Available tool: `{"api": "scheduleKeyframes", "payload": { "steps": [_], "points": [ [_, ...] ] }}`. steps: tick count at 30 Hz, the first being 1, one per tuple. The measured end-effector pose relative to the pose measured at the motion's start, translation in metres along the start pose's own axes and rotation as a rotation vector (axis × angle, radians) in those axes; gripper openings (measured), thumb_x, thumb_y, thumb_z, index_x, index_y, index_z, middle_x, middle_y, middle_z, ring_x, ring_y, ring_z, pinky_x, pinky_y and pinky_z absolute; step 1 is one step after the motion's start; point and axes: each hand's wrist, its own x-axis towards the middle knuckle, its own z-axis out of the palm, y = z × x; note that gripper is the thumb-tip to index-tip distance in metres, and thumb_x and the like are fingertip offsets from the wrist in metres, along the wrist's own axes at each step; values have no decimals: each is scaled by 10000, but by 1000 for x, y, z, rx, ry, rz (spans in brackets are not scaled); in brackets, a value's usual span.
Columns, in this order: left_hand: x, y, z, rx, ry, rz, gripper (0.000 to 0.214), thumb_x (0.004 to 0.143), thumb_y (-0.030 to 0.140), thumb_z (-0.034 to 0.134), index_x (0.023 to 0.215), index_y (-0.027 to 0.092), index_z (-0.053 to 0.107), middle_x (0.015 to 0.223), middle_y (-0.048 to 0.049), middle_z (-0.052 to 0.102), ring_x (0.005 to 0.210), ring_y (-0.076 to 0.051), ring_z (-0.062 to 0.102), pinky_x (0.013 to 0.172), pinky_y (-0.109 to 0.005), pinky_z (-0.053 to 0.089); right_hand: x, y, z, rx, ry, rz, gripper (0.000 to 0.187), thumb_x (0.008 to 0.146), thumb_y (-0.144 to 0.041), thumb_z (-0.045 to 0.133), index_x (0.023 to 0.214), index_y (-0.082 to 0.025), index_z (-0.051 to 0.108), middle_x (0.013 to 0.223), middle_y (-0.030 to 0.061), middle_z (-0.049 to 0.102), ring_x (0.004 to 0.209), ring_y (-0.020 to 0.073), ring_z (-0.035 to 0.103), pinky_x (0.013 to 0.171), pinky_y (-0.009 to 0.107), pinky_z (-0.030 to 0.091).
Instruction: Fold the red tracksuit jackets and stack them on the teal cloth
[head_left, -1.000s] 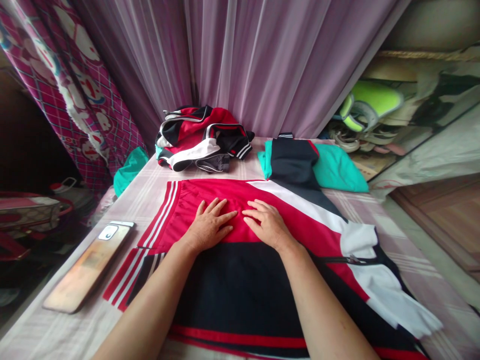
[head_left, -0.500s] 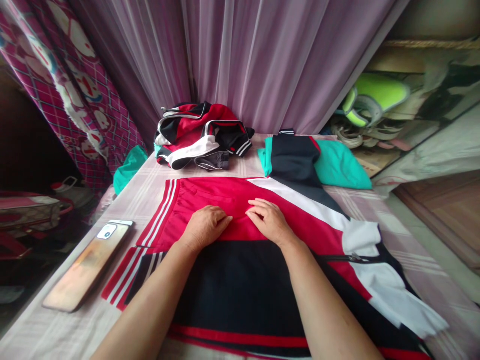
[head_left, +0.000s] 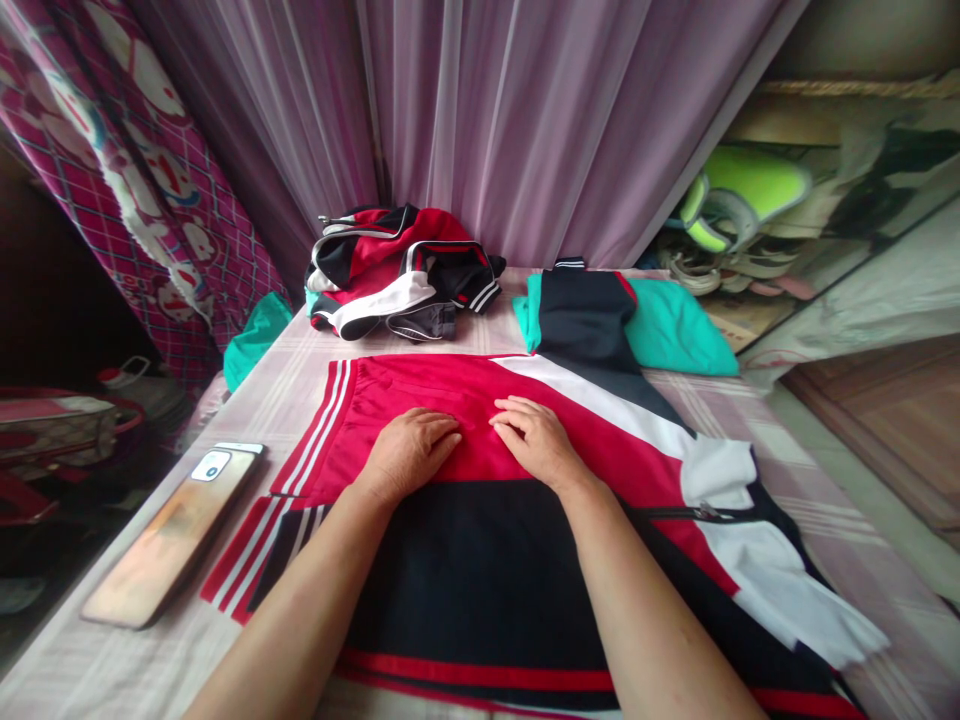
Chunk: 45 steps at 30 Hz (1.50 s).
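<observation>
A red, black and white zip jacket (head_left: 480,570) lies spread flat on the table, its striped hem to the left and its white collar to the right. My left hand (head_left: 411,450) rests palm down on the red panel, fingers stretched out and holding nothing. Just right of it, on the same panel, lies my right hand (head_left: 536,440), also open and palm down. A small gap of red cloth separates the two hands. One dark sleeve (head_left: 592,320) of the jacket reaches away at the back right, over folded teal cloth (head_left: 679,325).
A crumpled heap of red, black and white clothing (head_left: 405,270) sits at the back of the checked tablecloth (head_left: 795,480). To the left lies a phone (head_left: 169,540), near the table edge. Purple curtains (head_left: 510,120) hang behind; a shelf with shoes (head_left: 697,270) stands at right.
Both hands stay at nearly the same place on the jacket. The whole view has shifted very slightly; the clothes lie as before.
</observation>
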Motion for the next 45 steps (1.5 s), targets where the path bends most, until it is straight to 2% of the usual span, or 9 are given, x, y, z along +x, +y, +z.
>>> {"api": "scheduleKeyframes", "payload": {
  "steps": [6,10,15,23,27,32,36,41,45],
  "points": [
    [1,0,-2,97,-1,-70,418,993,412,456,1287,196,660,1320,-101,668,1212,-251,598,1096,-421,435,-2,-1,0,-145,-51,91,326,926,-277,544,1200,-226,713,1371,97,636,1311,263,541,1117,468,405],
    [-2,-1,6,178,-116,-145,573,966,518,480,1454,218,508,1549,-112,459,1451,-320,372,1181,-558,309,-4,-2,-3,-312,-113,260,456,953,-395,510,1380,-255,591,1523,109,487,1416,300,412,1145,561,305],
    [-5,-2,10,215,-197,-154,660,968,580,432,1527,233,392,1614,-101,347,1506,-312,265,1205,-592,232,-3,0,-8,-405,-143,416,495,989,-400,427,1445,-229,519,1572,107,417,1455,263,348,1171,537,243],
    [-4,-3,9,205,-200,-153,681,964,601,420,1533,229,383,1621,-104,330,1511,-319,248,1205,-604,223,-2,-4,-9,-380,-66,317,469,998,-387,400,1410,-229,559,1537,104,470,1431,263,381,1164,525,242],
    [-3,-3,9,199,-200,-158,679,962,602,424,1531,234,387,1621,-99,332,1512,-316,247,1209,-597,218,-5,0,-10,-425,-99,411,465,993,-414,407,1390,-239,575,1536,111,469,1415,272,391,1145,544,247],
    [-4,-6,12,190,-181,-143,673,960,609,422,1526,246,398,1612,-102,353,1507,-318,261,1203,-597,232,-7,11,-14,-494,-28,521,499,1001,-413,375,1413,-189,547,1525,155,468,1401,295,397,1112,546,281],
    [-5,-7,13,196,-162,-132,675,958,610,422,1524,243,400,1609,-104,359,1504,-318,268,1200,-597,239,-5,3,-11,-469,-45,448,495,998,-406,377,1422,-209,540,1542,139,452,1412,289,383,1126,543,265],
    [-5,-6,13,207,-168,-141,675,959,596,433,1530,241,388,1609,-99,360,1504,-317,269,1202,-597,235,-2,-12,-8,-378,-205,286,501,983,-437,417,1447,-279,519,1565,87,433,1438,275,355,1152,532,251],
    [-5,-7,14,211,-165,-135,671,958,605,424,1522,242,403,1607,-98,364,1501,-314,276,1202,-589,240,-4,7,-19,-447,-161,477,493,986,-433,395,1423,-260,546,1560,113,432,1429,293,361,1130,574,265]
  ]
}}
